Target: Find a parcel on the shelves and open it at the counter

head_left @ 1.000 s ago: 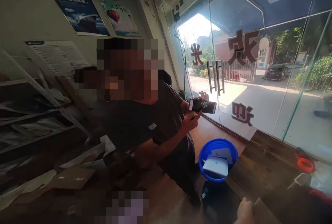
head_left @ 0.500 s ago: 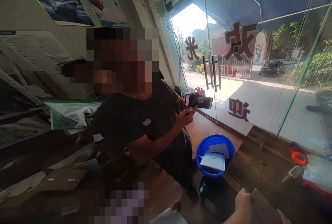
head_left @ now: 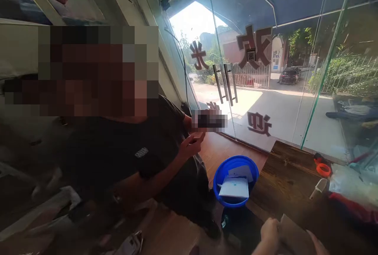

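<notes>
Head view: brown card [head_left: 296, 237] between my left hand [head_left: 269, 229] and right hand [head_left: 316, 242], touching both.

My left hand is curled closed on the card's left edge; of the right I see only fingers along the other edge, so I can't tell its grip. Bottom of frame crops the card: long axis unclear, no label legible. Beyond, on the bench [head_left: 288, 192], an orange ring [head_left: 323, 175]; left, a blue bin [head_left: 217, 186]; farthest, glass doors [head_left: 242, 101] with 光, 欢, 迎 reversed and a QR code [head_left: 251, 55].
</notes>
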`<state>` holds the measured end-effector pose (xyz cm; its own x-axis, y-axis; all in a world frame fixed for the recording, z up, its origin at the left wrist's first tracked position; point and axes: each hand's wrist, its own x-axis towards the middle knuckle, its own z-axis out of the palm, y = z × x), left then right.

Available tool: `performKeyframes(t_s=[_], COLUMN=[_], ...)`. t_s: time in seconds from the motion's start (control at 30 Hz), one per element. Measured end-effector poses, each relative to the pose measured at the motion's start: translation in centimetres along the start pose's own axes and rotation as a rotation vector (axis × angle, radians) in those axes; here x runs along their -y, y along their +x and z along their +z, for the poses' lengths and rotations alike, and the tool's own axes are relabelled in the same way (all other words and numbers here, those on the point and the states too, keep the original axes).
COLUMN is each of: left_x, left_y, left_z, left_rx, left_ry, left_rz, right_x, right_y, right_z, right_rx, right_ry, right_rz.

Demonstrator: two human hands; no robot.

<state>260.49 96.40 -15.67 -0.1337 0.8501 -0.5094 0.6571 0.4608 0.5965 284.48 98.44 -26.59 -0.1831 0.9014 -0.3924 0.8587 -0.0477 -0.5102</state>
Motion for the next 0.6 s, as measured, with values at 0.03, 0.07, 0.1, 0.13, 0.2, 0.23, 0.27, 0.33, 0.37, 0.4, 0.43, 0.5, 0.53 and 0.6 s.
performKeyframes(t_s=[0.03, 0.07, 0.1, 0.13, 0.2, 0.23, 0.27, 0.33, 0.37, 0.4, 0.43, 0.5, 0.53, 0.6], left_x=[-0.2, -0.4, -0.6, -0.8, -1.3, -1.6, -1.8, -2.0, -2.1, -2.1, -2.1, -2.1, -2.2, -2.7], left_y=[-0.1, 0.0, 0.2, 0.5, 1.6, 2.2, 2.8, 3.8, 4.3, 4.7, 5.0, 5.7, 6.1, 6.9], left_z=[-0.1, -0.2, -0.3, -0.3, -0.4, -0.5, -0.6, -0.8, -0.9, -0.9, -0.9, -0.7, -0.5, 0.2], left_rx=[0.008, 0.021, 0.035, 0.049, 0.078, 0.095, 0.108, 0.12, 0.119, 0.112, 0.102, 0.07, 0.05, 0.017], left_ry=[0.023, 0.05, 0.08, 0.113, 0.179, 0.208, 0.231, 0.263, 0.271, 0.274, 0.272, 0.262, 0.254, 0.24], left_rz=[0.013, 0.033, 0.053, 0.071, 0.116, 0.14, 0.165, 0.209, 0.228, 0.245, 0.26, 0.288, 0.301, 0.331], right_x=[0.6, 1.3, 2.0, 2.6, 3.5, 3.7, 3.9, 3.9, 3.9, 3.9, 4.0, 4.1, 4.2, 4.4], right_y=[-0.7, -1.4, -2.0, -2.4, -2.5, -2.3, -2.1, -1.8, -1.7, -1.7, -1.7, -1.8, -1.9, -1.9], right_z=[-0.5, -1.1, -1.8, -2.5, -3.6, -4.1, -4.3, -4.4, -4.3, -4.1, -3.9, -3.5, -3.3, -2.8], right_rx=[-0.003, 0.031, 0.064, 0.08, 0.054, 0.039, 0.021, -0.023, -0.045, -0.067, -0.088, -0.13, -0.151, -0.192], right_ry=[0.027, 0.066, 0.104, 0.14, 0.221, 0.262, 0.303, 0.38, 0.416, 0.452, 0.489, 0.563, 0.602, 0.687], right_rz=[0.016, 0.034, 0.035, 0.024, 0.087, 0.119, 0.146, 0.182, 0.194, 0.205, 0.215, 0.243, 0.263, 0.308])
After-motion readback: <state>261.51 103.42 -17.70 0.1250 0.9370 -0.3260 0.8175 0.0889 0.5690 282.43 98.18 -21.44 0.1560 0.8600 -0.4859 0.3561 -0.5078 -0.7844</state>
